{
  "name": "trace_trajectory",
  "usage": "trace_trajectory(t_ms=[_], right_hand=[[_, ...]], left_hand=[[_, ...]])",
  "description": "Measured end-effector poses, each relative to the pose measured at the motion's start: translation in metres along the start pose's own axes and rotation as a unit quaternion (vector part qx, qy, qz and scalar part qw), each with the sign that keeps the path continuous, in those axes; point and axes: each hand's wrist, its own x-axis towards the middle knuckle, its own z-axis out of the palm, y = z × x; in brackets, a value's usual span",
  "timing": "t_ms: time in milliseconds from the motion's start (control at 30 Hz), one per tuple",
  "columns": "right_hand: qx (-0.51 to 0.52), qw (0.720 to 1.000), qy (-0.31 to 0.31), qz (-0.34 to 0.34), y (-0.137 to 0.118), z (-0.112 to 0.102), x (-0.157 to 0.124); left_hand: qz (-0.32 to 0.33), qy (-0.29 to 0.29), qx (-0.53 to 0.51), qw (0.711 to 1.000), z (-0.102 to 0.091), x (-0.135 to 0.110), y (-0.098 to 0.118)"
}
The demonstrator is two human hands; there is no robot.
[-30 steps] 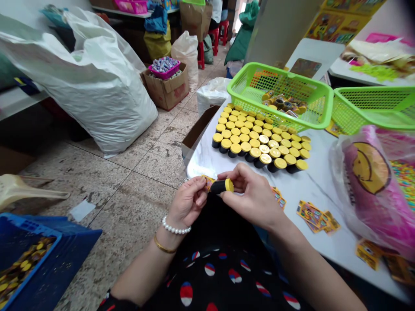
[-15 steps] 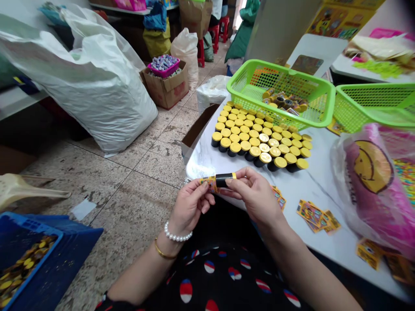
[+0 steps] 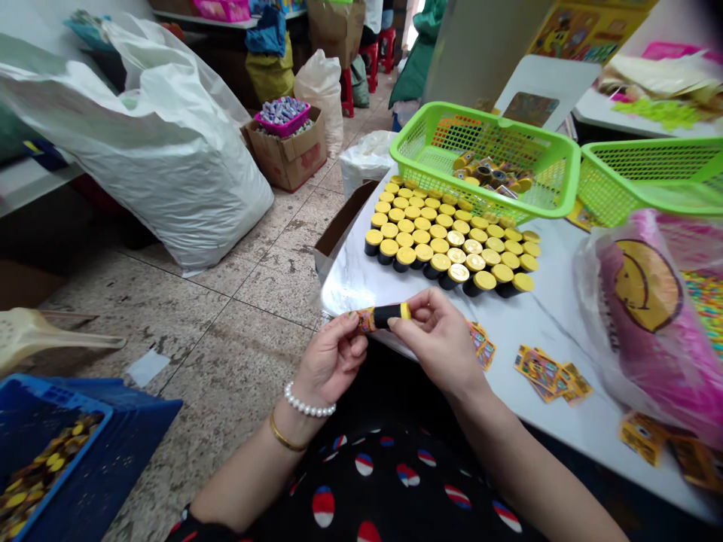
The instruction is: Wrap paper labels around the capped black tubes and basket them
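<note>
A small black bottle [image 3: 386, 315] with a yellow cap lies sideways between my two hands, just off the near edge of the table. A printed yellow-orange sleeve [image 3: 365, 321] is at its left end; how far it goes over the bottle I cannot tell. My left hand [image 3: 334, 352] pinches the sleeve between thumb and fingers. At the capped end, my right hand [image 3: 443, 339] grips the bottle with thumb and fingertips. Beyond them stand rows of upright black bottles with yellow caps [image 3: 456, 256]. Flat printed sleeves [image 3: 545, 373] lie right of my right hand.
A green basket [image 3: 570, 177] holding wrapped bottles stands behind the rows, with another green basket [image 3: 610, 177] beside it. A pink plastic bag [image 3: 638, 339] sits on the table's right. On the floor are a blue bin [image 3: 129, 444] and a large white sack [image 3: 186, 165].
My right fingers have shifted slightly on the bottle, and more of its yellow cap shows. Both hands keep hold; the whole view has moved a little.
</note>
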Motion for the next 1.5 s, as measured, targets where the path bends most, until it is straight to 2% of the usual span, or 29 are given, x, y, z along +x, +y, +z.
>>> trace_trajectory(t_ms=[133, 267, 333, 433, 533, 733, 800, 900, 967, 1033, 1100, 1167, 1267, 1400, 1500], right_hand=[[-0.091, 0.99, 0.011, -0.109, 0.002, 0.0, -0.009], [-0.166, 0.969, -0.027, -0.18, 0.003, -0.003, -0.014], [-0.145, 0.971, -0.067, -0.181, 0.002, -0.006, -0.012], [-0.078, 0.982, -0.11, -0.135, 0.001, -0.007, -0.009], [-0.053, 0.988, -0.103, -0.101, 0.001, -0.007, -0.007], [-0.047, 0.991, -0.056, -0.111, 0.005, -0.011, -0.006], [-0.026, 0.992, -0.032, -0.116, 0.006, -0.016, -0.006], [0.002, 0.992, -0.031, -0.121, 0.006, -0.025, -0.007], [0.007, 0.99, -0.053, -0.129, 0.005, -0.031, -0.009], [0.009, 0.986, -0.081, -0.149, 0.004, -0.035, -0.011], [0.009, 0.978, -0.11, -0.179, 0.005, -0.038, -0.013], [0.001, 0.97, -0.134, -0.205, 0.007, -0.04, -0.015], [-0.022, 0.961, -0.149, -0.234, 0.011, -0.043, -0.017], [-0.087, 0.943, -0.115, -0.299, 0.016, -0.046, -0.018], [-0.125, 0.932, -0.105, -0.323, 0.017, -0.046, -0.018]], left_hand=[[0.0, 0.0, -0.006, 1.0, 0.0, 0.001, -0.001], [0.029, -0.003, 0.038, 0.999, 0.001, -0.002, -0.002], [0.046, -0.008, 0.067, 0.997, 0.003, -0.005, -0.002], [0.055, -0.012, 0.102, 0.993, 0.005, -0.008, -0.001], [0.061, -0.012, 0.136, 0.989, 0.006, -0.01, 0.002], [0.08, 0.004, 0.162, 0.984, 0.005, -0.012, -0.001], [0.136, 0.028, 0.179, 0.974, 0.003, -0.014, -0.003], [0.276, 0.06, 0.239, 0.929, 0.001, -0.016, -0.001], [0.324, 0.025, 0.297, 0.898, 0.0, -0.017, 0.005], [0.295, -0.063, 0.336, 0.892, 0.0, -0.016, 0.013], [0.213, -0.16, 0.338, 0.903, 0.002, -0.014, 0.019], [0.126, -0.212, 0.318, 0.915, 0.004, -0.012, 0.021], [0.071, -0.201, 0.303, 0.929, 0.006, -0.01, 0.018], [0.063, -0.172, 0.304, 0.935, 0.005, -0.008, 0.013], [0.056, -0.165, 0.317, 0.932, 0.004, -0.008, 0.013]])
